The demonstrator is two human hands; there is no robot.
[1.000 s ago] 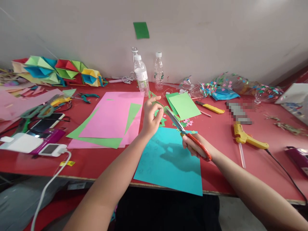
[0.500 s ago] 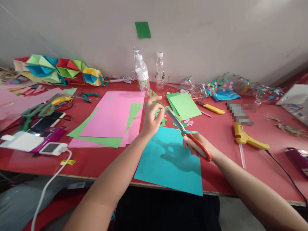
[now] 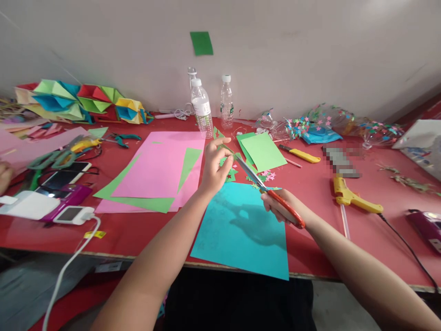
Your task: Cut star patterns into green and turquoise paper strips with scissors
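Thumb and fingers of my left hand (image 3: 216, 168) pinch a small green paper piece (image 3: 226, 148), mostly hidden by the fingers. My right hand (image 3: 283, 206) is closed around the red handles of the scissors (image 3: 262, 185). The blades point up and left, their tips close to the green piece and my left fingertips. Below both hands lies a blue paper sheet (image 3: 220, 248), with their shadow on it. Small green and pink paper stars (image 3: 268, 175) lie just beyond the sheet, near light green paper squares (image 3: 263, 151).
Pink sheets (image 3: 151, 170) with green paper lie left. Behind stand plastic bottles (image 3: 203, 112). A yellow utility knife (image 3: 305, 155) and a yellow glue gun (image 3: 358, 200) lie right. A white cable (image 3: 74, 257) hangs over the table edge. Another person's hand (image 3: 4, 177) shows at the far left.
Another person's hand has come into view at the left edge. My hands and the scissors hold nearly the same pose; the whole view has shifted slightly.
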